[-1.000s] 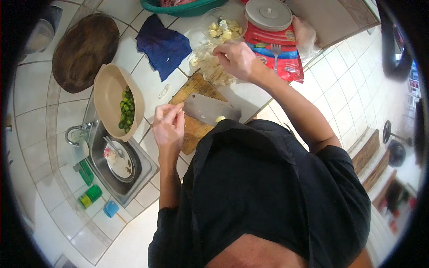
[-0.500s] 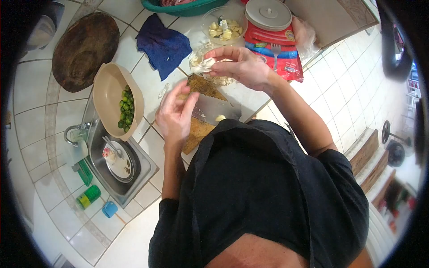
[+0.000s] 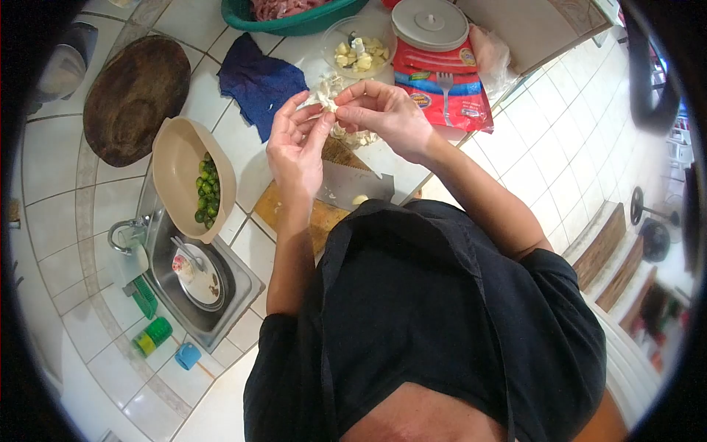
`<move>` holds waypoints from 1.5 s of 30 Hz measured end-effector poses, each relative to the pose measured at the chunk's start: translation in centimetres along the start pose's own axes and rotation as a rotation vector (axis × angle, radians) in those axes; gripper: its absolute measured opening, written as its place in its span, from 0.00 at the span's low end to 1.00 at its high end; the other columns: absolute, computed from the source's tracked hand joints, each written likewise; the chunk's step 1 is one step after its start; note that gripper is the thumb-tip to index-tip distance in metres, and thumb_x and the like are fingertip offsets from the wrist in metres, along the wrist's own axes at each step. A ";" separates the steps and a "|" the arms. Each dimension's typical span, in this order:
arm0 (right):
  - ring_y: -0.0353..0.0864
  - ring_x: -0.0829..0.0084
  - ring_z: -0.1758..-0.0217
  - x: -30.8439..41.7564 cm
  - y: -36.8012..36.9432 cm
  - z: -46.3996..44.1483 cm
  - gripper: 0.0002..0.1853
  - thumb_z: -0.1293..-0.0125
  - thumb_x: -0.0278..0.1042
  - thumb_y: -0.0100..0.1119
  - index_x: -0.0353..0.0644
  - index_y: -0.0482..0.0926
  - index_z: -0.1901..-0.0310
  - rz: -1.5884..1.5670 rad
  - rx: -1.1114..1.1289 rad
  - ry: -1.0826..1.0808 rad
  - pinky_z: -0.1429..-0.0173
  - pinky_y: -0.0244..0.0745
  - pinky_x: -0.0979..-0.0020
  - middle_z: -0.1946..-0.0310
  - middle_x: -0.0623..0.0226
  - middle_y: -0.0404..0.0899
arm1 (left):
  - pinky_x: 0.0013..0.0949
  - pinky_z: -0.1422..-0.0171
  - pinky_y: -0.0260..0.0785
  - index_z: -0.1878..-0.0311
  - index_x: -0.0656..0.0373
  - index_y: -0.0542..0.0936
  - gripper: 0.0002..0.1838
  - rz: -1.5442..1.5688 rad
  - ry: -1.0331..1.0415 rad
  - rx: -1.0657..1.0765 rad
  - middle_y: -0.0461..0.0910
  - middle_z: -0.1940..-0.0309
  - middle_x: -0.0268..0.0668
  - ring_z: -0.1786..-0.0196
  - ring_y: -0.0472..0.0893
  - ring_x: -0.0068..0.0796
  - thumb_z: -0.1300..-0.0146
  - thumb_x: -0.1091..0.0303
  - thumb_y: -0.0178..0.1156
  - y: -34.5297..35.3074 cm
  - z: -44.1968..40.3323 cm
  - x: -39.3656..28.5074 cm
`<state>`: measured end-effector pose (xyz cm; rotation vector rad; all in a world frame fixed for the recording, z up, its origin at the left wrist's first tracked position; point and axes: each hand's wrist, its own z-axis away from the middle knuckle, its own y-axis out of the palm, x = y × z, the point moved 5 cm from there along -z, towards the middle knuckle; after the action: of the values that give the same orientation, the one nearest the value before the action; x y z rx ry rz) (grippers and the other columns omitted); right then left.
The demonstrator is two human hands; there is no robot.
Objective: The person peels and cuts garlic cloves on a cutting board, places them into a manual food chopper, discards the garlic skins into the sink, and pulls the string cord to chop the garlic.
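Above the cutting board, a piece of garlic [image 3: 325,103] with papery white skin sits between my fingertips. My right hand [image 3: 387,119] pinches it from one side, and my left hand [image 3: 296,147] has thumb and fingertips closed on the other. Below them a wide-bladed knife [image 3: 352,186] lies across the wooden cutting board [image 3: 313,225]. One pale garlic clove [image 3: 359,200] rests on the blade near my apron. Loose garlic skins [image 3: 355,138] are heaped just beyond, partly hidden by my hands. Behind that heap, a clear bowl [image 3: 329,46] with a central post contains peeled cloves.
A blue cloth [image 3: 258,81] lies left of the bowl, near a green basin [image 3: 294,28] of raw meat. At right, a fork [image 3: 445,96] lies on a red packet [image 3: 471,110]. A beige dish [image 3: 173,162] of green vegetables overlaps the sink [image 3: 239,283], which contains plates.
My left hand has moved up and right to meet my right hand, and its fingers have closed on the garlic. My right hand has shifted slightly left, still pinching it.
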<state>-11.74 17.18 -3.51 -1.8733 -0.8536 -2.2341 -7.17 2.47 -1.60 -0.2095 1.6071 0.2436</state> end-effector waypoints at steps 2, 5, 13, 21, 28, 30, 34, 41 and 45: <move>0.80 0.81 0.65 -0.3 0.1 -0.1 0.15 0.39 0.36 0.70 0.35 0.82 0.55 -0.055 -0.007 0.036 0.57 0.75 0.79 0.65 0.67 0.84 | 0.25 0.50 0.75 0.36 0.63 0.68 0.28 -0.042 -0.049 0.010 0.81 0.55 0.45 0.54 0.82 0.26 0.39 0.79 0.65 -0.3 -0.4 0.9; 0.81 0.81 0.64 -0.3 0.2 -0.2 0.17 0.40 0.37 0.71 0.35 0.82 0.56 0.101 -0.013 -0.007 0.56 0.75 0.79 0.66 0.66 0.84 | 0.25 0.50 0.75 0.35 0.62 0.65 0.30 -0.023 -0.089 0.019 0.80 0.54 0.47 0.55 0.83 0.28 0.39 0.80 0.65 -0.3 -0.1 0.6; 0.81 0.81 0.65 -0.3 -0.3 -0.3 0.18 0.41 0.42 0.71 0.34 0.82 0.58 0.263 -0.104 -0.028 0.59 0.76 0.76 0.68 0.66 0.85 | 0.28 0.49 0.77 0.34 0.62 0.60 0.32 -0.125 0.084 0.019 0.79 0.55 0.47 0.53 0.83 0.30 0.39 0.83 0.63 0.6 0.4 -0.3; 0.80 0.82 0.67 0.2 -0.5 -0.4 0.14 0.37 0.37 0.67 0.33 0.81 0.58 0.326 -0.124 -0.035 0.61 0.75 0.76 0.68 0.67 0.84 | 0.28 0.47 0.76 0.38 0.65 0.66 0.28 -0.425 0.163 0.016 0.81 0.53 0.47 0.53 0.81 0.28 0.41 0.84 0.64 0.4 0.8 -2.1; 0.82 0.80 0.63 -0.4 -0.5 -0.6 0.14 0.37 0.34 0.67 0.34 0.80 0.54 0.030 -0.006 -0.048 0.57 0.78 0.77 0.64 0.66 0.84 | 0.25 0.51 0.78 0.45 0.68 0.77 0.18 -0.009 0.013 0.035 0.84 0.58 0.42 0.57 0.83 0.24 0.39 0.81 0.65 -0.3 0.6 -0.5; 0.82 0.80 0.61 0.2 -0.2 -0.5 0.13 0.36 0.32 0.67 0.34 0.80 0.54 -0.003 -0.012 -0.035 0.55 0.78 0.77 0.62 0.67 0.83 | 0.23 0.50 0.77 0.51 0.70 0.82 0.11 -0.020 -0.043 0.000 0.84 0.56 0.41 0.55 0.83 0.24 0.37 0.82 0.62 -0.5 0.7 -0.2; 0.83 0.79 0.60 -0.1 -0.1 -0.7 0.11 0.37 0.29 0.68 0.35 0.79 0.55 0.042 0.002 0.002 0.52 0.79 0.76 0.62 0.67 0.84 | 0.23 0.50 0.76 0.51 0.70 0.82 0.12 0.003 0.041 -0.044 0.84 0.57 0.40 0.56 0.83 0.24 0.37 0.82 0.63 -0.7 0.6 -0.2; 0.84 0.77 0.63 -0.1 0.2 -1.0 0.18 0.40 0.26 0.69 0.34 0.75 0.51 -0.046 -0.006 -0.081 0.57 0.81 0.76 0.67 0.64 0.83 | 0.23 0.49 0.76 0.52 0.70 0.82 0.10 -0.041 -0.029 0.031 0.84 0.58 0.40 0.55 0.83 0.24 0.37 0.82 0.62 -0.8 0.6 -0.7; 0.83 0.77 0.64 0.1 0.4 -0.5 0.19 0.41 0.28 0.70 0.34 0.75 0.50 -0.088 -0.096 -0.063 0.59 0.80 0.76 0.67 0.64 0.83 | 0.24 0.49 0.77 0.54 0.71 0.82 0.09 0.072 -0.028 -0.002 0.84 0.58 0.41 0.55 0.83 0.25 0.38 0.83 0.63 -0.7 0.6 -0.7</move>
<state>-12.09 16.64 -3.29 -1.9958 -0.8693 -2.3170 -6.35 2.00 -0.94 -0.1494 1.5881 0.3024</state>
